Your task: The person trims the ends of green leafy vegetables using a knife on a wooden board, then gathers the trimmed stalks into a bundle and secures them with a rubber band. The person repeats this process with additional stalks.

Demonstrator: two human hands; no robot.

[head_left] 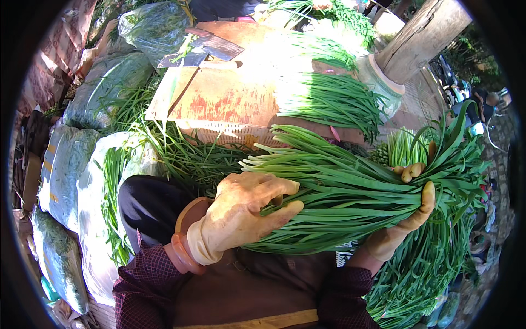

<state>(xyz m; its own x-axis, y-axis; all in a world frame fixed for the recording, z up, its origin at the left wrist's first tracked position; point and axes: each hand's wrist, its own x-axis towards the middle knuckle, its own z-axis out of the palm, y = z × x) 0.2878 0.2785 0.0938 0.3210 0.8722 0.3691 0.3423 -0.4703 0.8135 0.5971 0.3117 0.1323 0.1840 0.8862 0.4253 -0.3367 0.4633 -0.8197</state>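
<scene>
A big loose bunch of garlic chives (339, 186) lies across my lap, pale stem ends to the left and green leaves to the right. My right hand (413, 211), in a cream rubber glove, is wrapped round the leafy end from underneath; its fingertips show at the top. My left hand (252, 205), gloved the same way, is at the near left side of the bunch. Its thumb and forefinger are stretched out and apart against the leaves, while its other fingers are partly hidden. A pink bangle (186, 255) circles my left wrist.
Ahead is a worn wooden board (219, 93) with a broad-bladed knife (222, 48) and laid-out chives (334, 98). Bagged greens (66, 170) line the left. A chive heap (422, 274) lies at the right, below a wooden post (424, 41) and a translucent container (383, 90).
</scene>
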